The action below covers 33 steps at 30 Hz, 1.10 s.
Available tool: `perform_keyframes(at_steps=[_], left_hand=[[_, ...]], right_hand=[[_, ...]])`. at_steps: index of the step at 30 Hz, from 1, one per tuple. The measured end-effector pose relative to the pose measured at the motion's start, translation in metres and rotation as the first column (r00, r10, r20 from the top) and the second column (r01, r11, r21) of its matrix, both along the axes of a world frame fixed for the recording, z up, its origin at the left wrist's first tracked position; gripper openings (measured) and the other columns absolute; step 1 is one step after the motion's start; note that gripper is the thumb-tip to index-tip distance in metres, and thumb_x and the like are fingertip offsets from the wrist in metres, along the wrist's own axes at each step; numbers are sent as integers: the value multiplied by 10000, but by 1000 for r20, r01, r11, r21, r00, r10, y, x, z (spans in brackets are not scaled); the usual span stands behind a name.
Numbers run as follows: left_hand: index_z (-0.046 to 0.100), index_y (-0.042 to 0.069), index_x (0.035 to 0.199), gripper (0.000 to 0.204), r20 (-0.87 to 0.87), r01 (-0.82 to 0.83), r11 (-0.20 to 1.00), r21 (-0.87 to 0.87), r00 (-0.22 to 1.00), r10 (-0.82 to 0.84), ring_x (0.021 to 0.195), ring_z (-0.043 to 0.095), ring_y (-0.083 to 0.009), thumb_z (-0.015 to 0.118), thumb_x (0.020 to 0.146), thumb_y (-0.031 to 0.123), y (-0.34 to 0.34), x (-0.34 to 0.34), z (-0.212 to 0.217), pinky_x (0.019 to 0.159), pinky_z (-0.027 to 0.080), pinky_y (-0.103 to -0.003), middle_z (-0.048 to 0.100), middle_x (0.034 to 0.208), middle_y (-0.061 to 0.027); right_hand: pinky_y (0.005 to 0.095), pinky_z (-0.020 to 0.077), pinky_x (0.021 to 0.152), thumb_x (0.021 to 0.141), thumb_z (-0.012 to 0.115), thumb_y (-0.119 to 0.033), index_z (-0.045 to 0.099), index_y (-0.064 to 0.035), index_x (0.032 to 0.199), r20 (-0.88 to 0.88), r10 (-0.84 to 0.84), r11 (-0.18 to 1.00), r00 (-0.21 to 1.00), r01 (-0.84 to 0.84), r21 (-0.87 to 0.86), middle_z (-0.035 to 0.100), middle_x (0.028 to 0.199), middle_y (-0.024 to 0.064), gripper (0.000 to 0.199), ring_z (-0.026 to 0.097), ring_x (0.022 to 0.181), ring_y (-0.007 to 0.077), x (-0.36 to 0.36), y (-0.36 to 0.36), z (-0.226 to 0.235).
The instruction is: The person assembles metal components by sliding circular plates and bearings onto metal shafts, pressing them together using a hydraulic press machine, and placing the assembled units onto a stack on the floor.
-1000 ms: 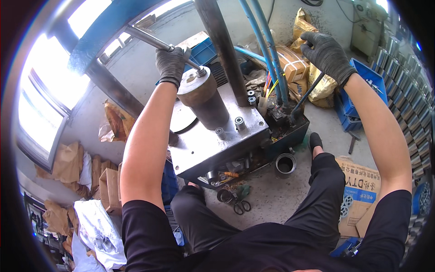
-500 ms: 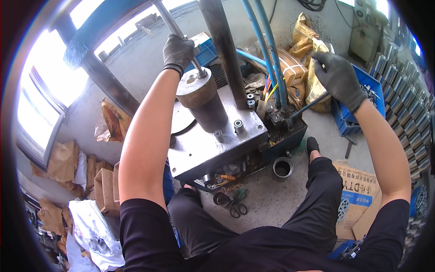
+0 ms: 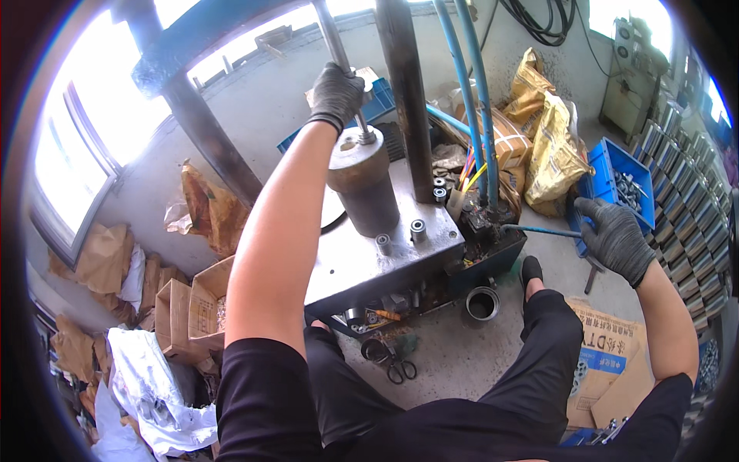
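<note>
My left hand (image 3: pixel 336 94), in a dark grey glove, is closed round an upright steel rod (image 3: pixel 329 35). The rod's lower end meets the top of a thick flanged metal cylinder (image 3: pixel 368 192), near its rim. That cylinder stands on the steel plate (image 3: pixel 339 271) of a press. Out to the right, my gloved right hand (image 3: pixel 620 240) is closed on the end of a blue lever (image 3: pixel 543 230). The lever runs roughly level from the valve block (image 3: pixel 485 219). Two small bearing-like parts (image 3: pixel 418 230) (image 3: pixel 383 244) stand on the plate beside the cylinder.
Dark press columns (image 3: pixel 408 100) and blue hoses (image 3: pixel 485 100) rise behind the plate. Blue bins (image 3: pixel 604 173) with metal parts and stacked shiny tubes (image 3: pixel 685 223) stand at right. On the floor are a metal cup (image 3: pixel 483 303), scissors (image 3: pixel 401 372) and cardboard (image 3: pixel 616 346). Open boxes (image 3: pixel 208 300) lie left.
My right hand has swung down with the lever, which sloped upward before and now lies nearly level. My left hand keeps its grip on the rod. The whole view has shifted slightly.
</note>
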<state>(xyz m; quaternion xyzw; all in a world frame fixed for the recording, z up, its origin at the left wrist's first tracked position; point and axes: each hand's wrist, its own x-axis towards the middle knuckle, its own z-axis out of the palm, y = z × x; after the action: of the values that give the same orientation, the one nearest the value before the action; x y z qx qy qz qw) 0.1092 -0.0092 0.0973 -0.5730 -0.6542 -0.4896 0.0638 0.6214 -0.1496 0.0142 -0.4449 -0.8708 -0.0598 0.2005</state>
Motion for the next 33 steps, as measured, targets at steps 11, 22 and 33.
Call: perform_keyframes(at_steps=[11,22,33], left_hand=[[599,-37,1134,299,159,58,997,-60,986,-48,916,764,-315,684,893,119,-28,18,11,795,655,-388,725,981,-219],[628,-20,1144,322,114,61,996,-60,992,-54,950,756,-352,671,894,177,-39,27,17,844,612,-430,733,970,-239],[625,-27,1146,363,21,-22,997,-77,1000,24,959,751,-367,692,872,201,-29,20,14,874,605,-432,739,993,-244]], right_hand=[[483,575,762,819,664,-181,753,-71,1092,155,262,922,952,-200,-332,737,922,173,307,710,833,393,-13,-40,-6],[479,568,792,837,664,-211,753,-62,1026,197,193,875,961,-78,-477,726,879,195,258,710,847,401,4,-73,-37],[482,562,811,866,651,-253,759,-73,1077,322,239,819,916,-12,-573,728,923,181,297,705,882,392,8,-76,-45]])
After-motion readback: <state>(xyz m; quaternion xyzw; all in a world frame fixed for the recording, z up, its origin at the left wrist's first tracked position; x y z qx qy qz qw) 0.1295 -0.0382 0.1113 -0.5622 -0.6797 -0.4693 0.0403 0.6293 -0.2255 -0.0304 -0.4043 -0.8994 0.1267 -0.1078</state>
